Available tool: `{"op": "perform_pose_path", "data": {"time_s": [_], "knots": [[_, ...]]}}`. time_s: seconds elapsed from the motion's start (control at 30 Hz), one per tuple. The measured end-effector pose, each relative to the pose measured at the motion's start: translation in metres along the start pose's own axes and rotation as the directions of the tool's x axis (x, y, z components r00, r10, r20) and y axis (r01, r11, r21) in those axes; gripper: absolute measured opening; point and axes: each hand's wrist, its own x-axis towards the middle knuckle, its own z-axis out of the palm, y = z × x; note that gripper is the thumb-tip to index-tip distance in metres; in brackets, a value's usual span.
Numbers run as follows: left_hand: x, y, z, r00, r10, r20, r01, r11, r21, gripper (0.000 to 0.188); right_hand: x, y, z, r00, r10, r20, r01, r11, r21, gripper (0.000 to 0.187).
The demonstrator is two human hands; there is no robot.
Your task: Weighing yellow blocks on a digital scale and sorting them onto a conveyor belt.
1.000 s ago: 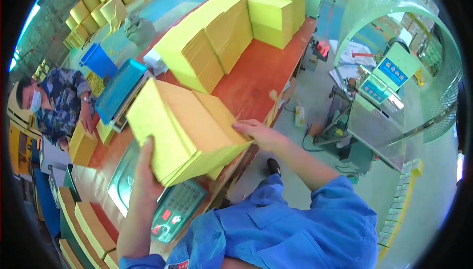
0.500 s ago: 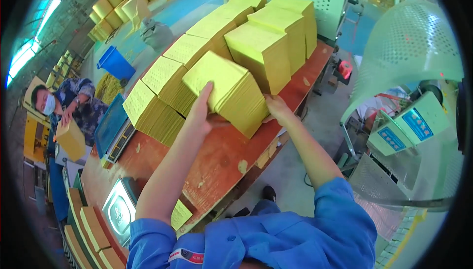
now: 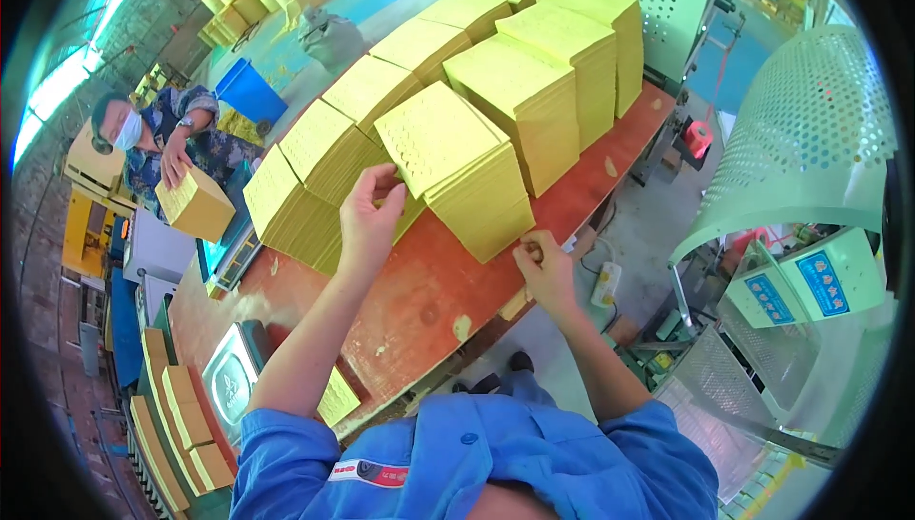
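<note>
A stack of yellow paper sheets (image 3: 462, 172) with an embossed top stands on the red-brown table (image 3: 419, 329), in front of the other stacks. My left hand (image 3: 370, 220) is just beside its left side, fingers bent and thumb apart, holding nothing. Close to its lower right corner is my right hand (image 3: 546, 272), fingers curled in and nothing visible in them. Both hands appear off the paper. Directly behind stands a taller yellow stack (image 3: 519, 105); a row of fanned stacks (image 3: 310, 201) runs along the left.
A digital scale (image 3: 232, 382) lies near the table's left end. Across the table a masked co-worker holds a yellow paper block (image 3: 195, 203) by a blue tray. A blue bin (image 3: 250, 93) is behind. At right stands a machine with a perforated green guard (image 3: 791, 129).
Both hands have let go of the yellow paper stack, which now stands squarely against the row. My hands have drawn apart. The co-worker's block has moved toward the blue tray.
</note>
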Motion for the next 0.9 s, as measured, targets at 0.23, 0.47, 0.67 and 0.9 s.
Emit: {"op": "perform_pose_path", "data": {"time_s": [0.23, 0.47, 0.67, 0.9], "knots": [[-0.003, 0.032, 0.017, 0.953, 0.292, -0.079, -0.264, 0.93, 0.256, 0.029, 0.043, -0.061, -0.01, 0.885, -0.28, -0.373, 0.378, 0.899, 0.223, 0.032], [0.002, 0.019, 0.017, 0.992, 0.117, -0.051, -0.105, 0.974, 0.201, 0.029, 0.07, -0.121, -0.01, 0.902, -0.376, -0.21, 0.414, 0.893, 0.178, 0.034], [-0.003, 0.012, 0.02, 0.99, 0.143, 0.006, -0.143, 0.985, 0.095, 0.033, 0.065, -0.116, -0.011, 0.841, -0.451, -0.299, 0.503, 0.855, 0.128, 0.03], [-0.034, 0.013, 0.005, 0.658, 0.711, 0.248, -0.698, 0.452, 0.556, 0.085, -0.005, -0.027, 0.006, 0.918, -0.394, 0.038, 0.394, 0.919, -0.003, 0.017]]}}
